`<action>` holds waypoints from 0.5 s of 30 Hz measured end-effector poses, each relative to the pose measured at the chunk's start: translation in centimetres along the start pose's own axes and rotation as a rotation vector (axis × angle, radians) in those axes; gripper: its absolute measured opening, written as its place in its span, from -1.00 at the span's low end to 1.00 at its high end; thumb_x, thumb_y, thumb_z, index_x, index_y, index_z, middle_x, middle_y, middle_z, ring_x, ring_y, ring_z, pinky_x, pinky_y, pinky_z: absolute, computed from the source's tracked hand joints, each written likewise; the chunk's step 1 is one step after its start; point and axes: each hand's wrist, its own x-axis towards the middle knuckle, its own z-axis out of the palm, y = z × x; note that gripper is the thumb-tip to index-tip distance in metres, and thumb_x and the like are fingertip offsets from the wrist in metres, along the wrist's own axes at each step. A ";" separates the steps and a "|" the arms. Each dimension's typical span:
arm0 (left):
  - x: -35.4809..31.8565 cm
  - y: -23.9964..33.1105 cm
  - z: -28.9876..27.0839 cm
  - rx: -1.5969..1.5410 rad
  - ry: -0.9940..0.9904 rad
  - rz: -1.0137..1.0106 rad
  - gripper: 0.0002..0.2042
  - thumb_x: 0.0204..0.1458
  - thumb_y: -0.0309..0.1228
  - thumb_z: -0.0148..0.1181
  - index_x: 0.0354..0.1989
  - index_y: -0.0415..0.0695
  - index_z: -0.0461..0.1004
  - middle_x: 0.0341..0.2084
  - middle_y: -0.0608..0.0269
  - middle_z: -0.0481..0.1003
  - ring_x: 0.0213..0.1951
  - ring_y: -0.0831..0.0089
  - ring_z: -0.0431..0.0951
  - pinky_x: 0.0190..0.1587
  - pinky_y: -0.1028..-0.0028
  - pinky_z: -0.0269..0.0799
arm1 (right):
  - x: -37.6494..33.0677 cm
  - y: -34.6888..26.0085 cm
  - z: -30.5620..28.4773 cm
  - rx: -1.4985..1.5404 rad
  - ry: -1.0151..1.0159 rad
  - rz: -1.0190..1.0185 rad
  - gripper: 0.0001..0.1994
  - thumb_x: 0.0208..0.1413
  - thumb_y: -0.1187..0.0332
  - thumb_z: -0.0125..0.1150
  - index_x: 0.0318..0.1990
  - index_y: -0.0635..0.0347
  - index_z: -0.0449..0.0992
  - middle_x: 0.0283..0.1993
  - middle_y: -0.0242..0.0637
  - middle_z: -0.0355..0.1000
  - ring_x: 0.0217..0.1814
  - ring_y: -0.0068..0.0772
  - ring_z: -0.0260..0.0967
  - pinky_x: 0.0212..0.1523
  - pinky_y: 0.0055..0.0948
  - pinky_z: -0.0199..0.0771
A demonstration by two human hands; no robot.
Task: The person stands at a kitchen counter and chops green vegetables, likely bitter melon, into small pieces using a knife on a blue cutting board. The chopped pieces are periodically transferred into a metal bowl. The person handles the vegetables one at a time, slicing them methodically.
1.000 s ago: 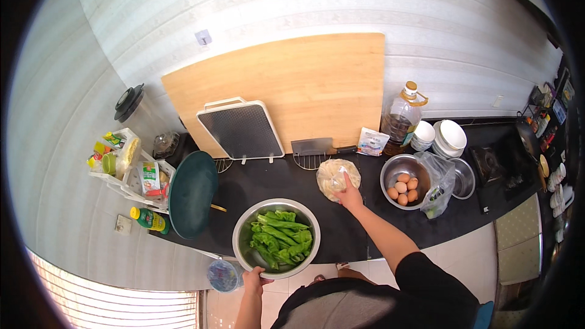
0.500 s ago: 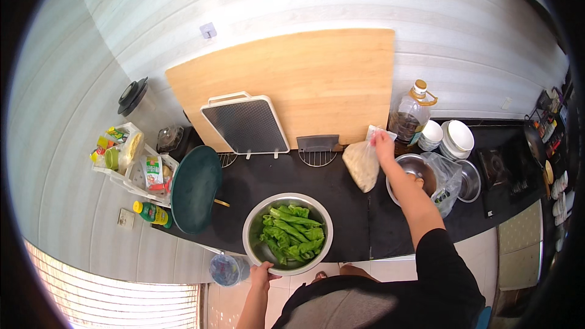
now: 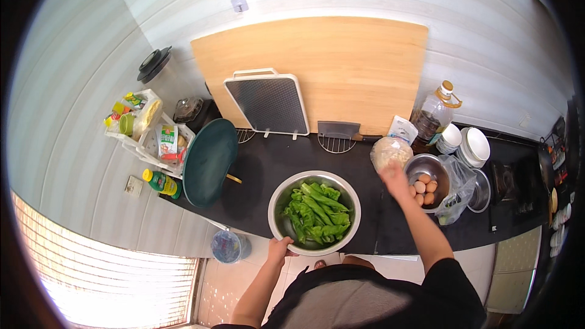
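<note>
The left grip [image 3: 281, 248] clasps the bowl [image 3: 274, 219] by its stiff rim, at the front edge of the tabletop [image 3: 262, 170]. Nearer the back, the bag [image 3: 390, 149] looks light, soft, best gathered; whether the right grip [image 3: 395, 178] holds it, I can't tell.

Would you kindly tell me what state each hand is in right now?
Left hand: closed, holding the metal bowl of greens by its rim.
Right hand: at the clear bag; blurred, grip cannot be told.
</note>
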 end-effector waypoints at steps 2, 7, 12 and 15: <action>0.2 0.4 0.2 0.007 -0.038 0.008 -0.78 -0.20 -0.56 0.05 -0.38 -0.49 0.38 -0.52 -0.07 0.47 -0.60 0.12 0.53 -0.62 0.27 0.58 | -6.0 -2.6 1.5 0.041 -0.367 0.338 -0.28 -0.04 -0.07 0.17 0.17 0.23 0.18 -0.19 -0.14 0.40 -0.48 -0.41 0.42 -0.59 -0.50 0.43; 1.2 -0.1 2.0 0.100 -0.075 0.024 -0.79 -0.19 -0.55 0.07 -0.39 -0.48 0.40 -0.58 -0.06 0.48 -0.65 0.18 0.53 -0.67 0.33 0.55 | -10.2 2.7 3.4 0.300 -0.505 0.548 -0.63 -0.01 0.20 0.16 -0.14 0.30 0.40 -0.42 -0.25 0.45 -0.50 -0.37 0.46 -0.53 -0.39 0.53; 2.1 0.0 4.3 0.304 -0.224 -0.052 -0.74 -0.12 -0.44 0.06 -0.36 -0.47 0.41 -0.61 -0.07 0.48 -0.68 0.21 0.53 -0.66 0.38 0.53 | -11.4 7.5 2.3 0.307 -0.280 0.459 -0.77 -0.14 0.42 0.12 -0.28 0.33 0.44 -0.51 -0.24 0.44 -0.61 -0.38 0.41 -0.65 -0.42 0.45; 3.0 0.3 5.2 0.358 -0.388 -0.127 -0.50 -0.01 -0.12 0.11 -0.14 -0.41 0.34 -0.45 -0.09 0.50 -0.61 0.24 0.56 -0.59 0.40 0.54 | -12.3 9.3 1.4 0.364 -0.134 0.454 -0.80 -0.17 0.45 0.11 -0.35 0.35 0.45 -0.55 -0.27 0.41 -0.64 -0.40 0.38 -0.67 -0.43 0.42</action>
